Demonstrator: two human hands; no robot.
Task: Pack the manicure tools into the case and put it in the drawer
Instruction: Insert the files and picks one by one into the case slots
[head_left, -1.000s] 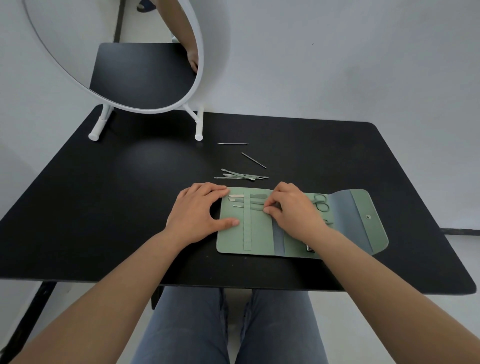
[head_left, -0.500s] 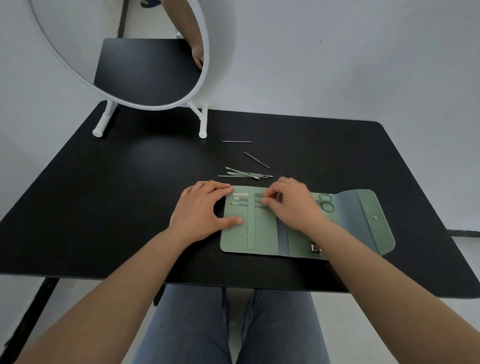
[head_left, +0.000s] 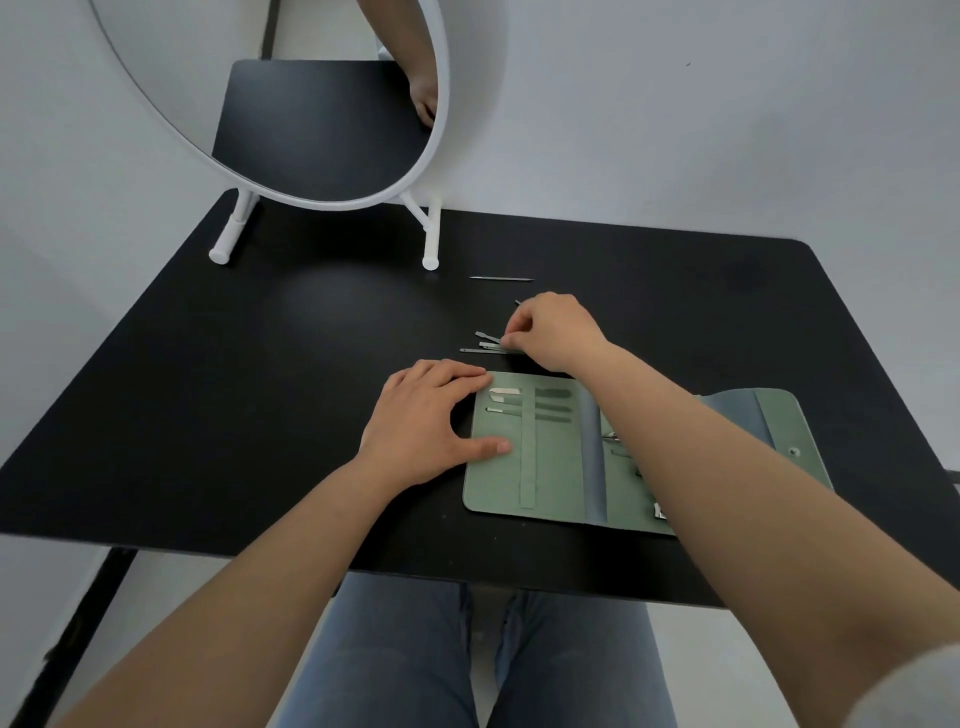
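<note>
Two hands, left hand (head_left: 426, 421) flat on case (head_left: 550, 467), right hand (head_left: 556, 330) fingers pinching loose tool (head_left: 488, 338)

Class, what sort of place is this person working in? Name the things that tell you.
Probably a dressing table at home, though that is a guess. A round mirror stands on a black table against a plain wall, and an open manicure case lies by loose tools.
</note>
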